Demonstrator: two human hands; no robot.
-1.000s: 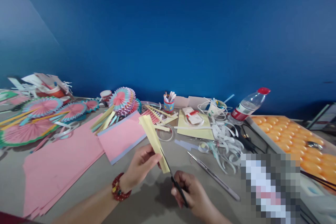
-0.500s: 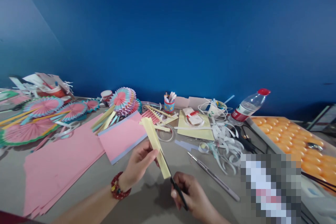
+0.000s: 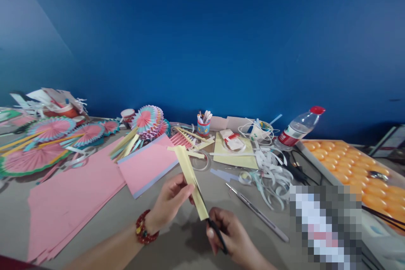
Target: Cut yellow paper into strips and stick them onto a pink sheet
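Note:
Between the thumb and fingers of my left hand is a long pale yellow paper strip, held up at a slant above the table. A beaded red bracelet circles that wrist. My right hand is closed on the black handles of a pair of scissors. The blades run up along the strip's right edge and are partly behind it, so I cannot tell how far apart they are. Close to the left hand lies a pink sheet with bluish edges.
Large pink sheets and folded paper fans cover the left side. A metal craft knife lies to the right, near curled white strips. Behind stand a pen cup and a tilted bottle. An orange bumpy mat is far right.
The left hand and the yellow strip have shifted slightly right and down toward the scissors. The right hand stays nearly in place, its grip on the handles unchanged.

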